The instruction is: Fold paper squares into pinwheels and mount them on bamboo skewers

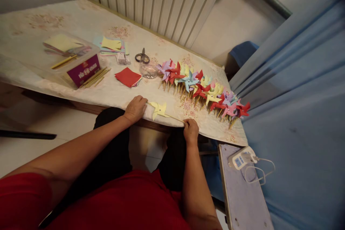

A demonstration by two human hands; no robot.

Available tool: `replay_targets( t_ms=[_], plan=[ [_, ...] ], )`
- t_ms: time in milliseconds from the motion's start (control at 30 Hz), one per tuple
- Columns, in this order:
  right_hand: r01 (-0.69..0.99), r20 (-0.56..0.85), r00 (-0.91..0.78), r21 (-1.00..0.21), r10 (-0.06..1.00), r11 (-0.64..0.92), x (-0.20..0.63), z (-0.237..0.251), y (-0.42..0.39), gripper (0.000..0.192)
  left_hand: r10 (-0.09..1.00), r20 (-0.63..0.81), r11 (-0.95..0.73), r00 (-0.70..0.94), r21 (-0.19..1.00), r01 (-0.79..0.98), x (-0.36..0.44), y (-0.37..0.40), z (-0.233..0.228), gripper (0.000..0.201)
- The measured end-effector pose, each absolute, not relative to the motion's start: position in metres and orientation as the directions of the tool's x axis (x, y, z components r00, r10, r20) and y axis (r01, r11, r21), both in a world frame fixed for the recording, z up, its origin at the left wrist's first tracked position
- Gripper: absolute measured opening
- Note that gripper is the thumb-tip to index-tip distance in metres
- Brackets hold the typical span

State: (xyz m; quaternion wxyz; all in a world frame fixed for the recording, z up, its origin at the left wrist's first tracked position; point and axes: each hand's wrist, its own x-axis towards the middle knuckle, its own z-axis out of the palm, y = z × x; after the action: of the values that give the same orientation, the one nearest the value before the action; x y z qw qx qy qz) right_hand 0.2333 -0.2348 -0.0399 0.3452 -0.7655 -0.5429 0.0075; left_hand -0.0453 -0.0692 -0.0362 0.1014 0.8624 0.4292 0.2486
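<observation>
A yellow paper pinwheel [159,110] on a thin wooden stick is held low over the table's near edge. My right hand [191,131] is closed around the free end of the stick. On the other side, my left hand [136,109] has its fingers pinched together at the pinwheel's left side; whether they grip a paper blade or the stick's tip is hard to see. Beyond my hands lie a stack of red paper squares [127,77] and a clear dish of small pieces [149,72], with black-handled scissors [142,56] behind.
Finished pinwheels in several colours [202,88] form a long row at right. A clear plastic box [60,68] with paper and sticks stands left, beside loose sticks [95,78]. Paper sheets [111,44] lie near small boxes [123,58]. A white corded device [242,158] rests on a bench [246,201].
</observation>
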Motion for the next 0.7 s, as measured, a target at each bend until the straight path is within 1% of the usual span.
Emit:
replay_targets(
  t_ms=[200, 433, 500, 700],
  plan=[
    [0.787, 0.366, 0.498, -0.572, 0.786, -0.233, 0.228, -0.037, -0.233, 0.018, 0.777, 0.277, -0.628, 0.565, 0.291, 0.721, -0.034, -0.061, -0.037, 0.026],
    [0.765, 0.379, 0.556, -0.582, 0.740, -0.276, 0.223, -0.035, -0.227, 0.019, 0.764, 0.242, -0.643, 0.598, 0.208, 0.737, -0.020, -0.044, -0.033, 0.032],
    [0.763, 0.374, 0.559, -0.581, 0.740, -0.284, 0.222, -0.035, -0.226, 0.019, 0.749, 0.223, -0.660, 0.624, 0.171, 0.731, -0.017, -0.039, -0.030, 0.032],
    [0.764, 0.369, 0.554, -0.581, 0.746, -0.281, 0.222, -0.034, -0.225, 0.020, 0.664, 0.162, -0.741, 0.730, 0.011, 0.672, -0.011, -0.023, -0.022, 0.028]
  ],
)
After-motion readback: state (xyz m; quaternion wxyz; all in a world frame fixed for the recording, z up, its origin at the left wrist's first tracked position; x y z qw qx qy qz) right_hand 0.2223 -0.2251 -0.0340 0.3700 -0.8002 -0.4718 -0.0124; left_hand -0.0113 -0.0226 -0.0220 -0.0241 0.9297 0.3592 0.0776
